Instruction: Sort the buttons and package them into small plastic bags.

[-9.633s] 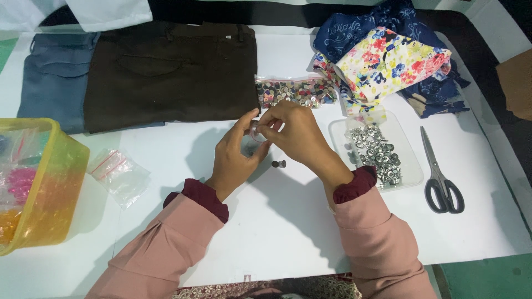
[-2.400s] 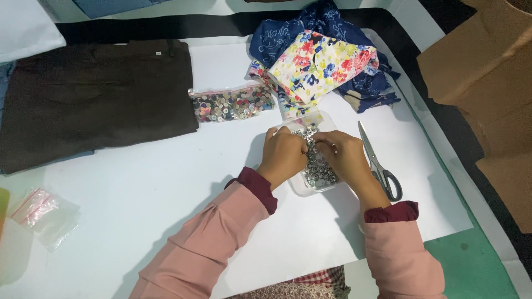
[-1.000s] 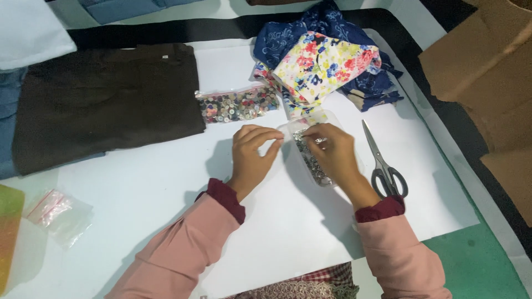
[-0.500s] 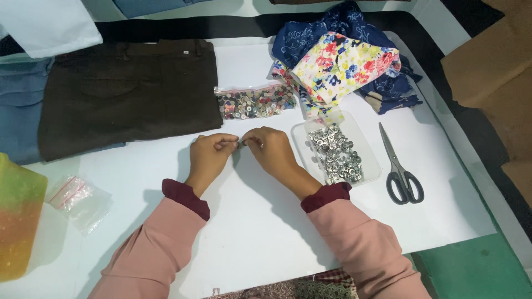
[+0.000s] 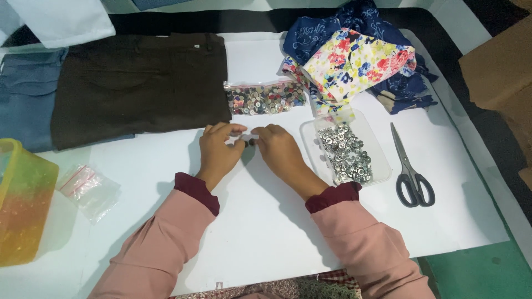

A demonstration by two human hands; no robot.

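Note:
My left hand point(image 5: 218, 150) and my right hand point(image 5: 280, 150) rest on the white table point(image 5: 266, 232), fingertips meeting around a small dark metal button piece point(image 5: 249, 143) pinched between them. Just right of my right hand stands a clear plastic tray point(image 5: 380, 173) filled with several silver metal buttons point(image 5: 343, 152). A clear bag of mixed coloured buttons point(image 5: 265, 98) lies behind my hands. Dark brown trousers point(image 5: 138, 86) lie folded at the back left, touching the bag's left end.
Grey scissors point(image 5: 411, 166) lie right of the tray. Floral and blue fabric pieces point(image 5: 354, 61) are piled at the back right. Blue jeans point(image 5: 25, 102) lie far left, a yellow-orange plastic tub point(image 5: 22, 210) at the left edge, a small clear bag point(image 5: 88, 188) beside it. Cardboard point(image 5: 499, 72) lies far right.
Both hands have left the tray of silver buttons and moved left to the table's middle, fingertips still together on a small piece. The view has shifted slightly.

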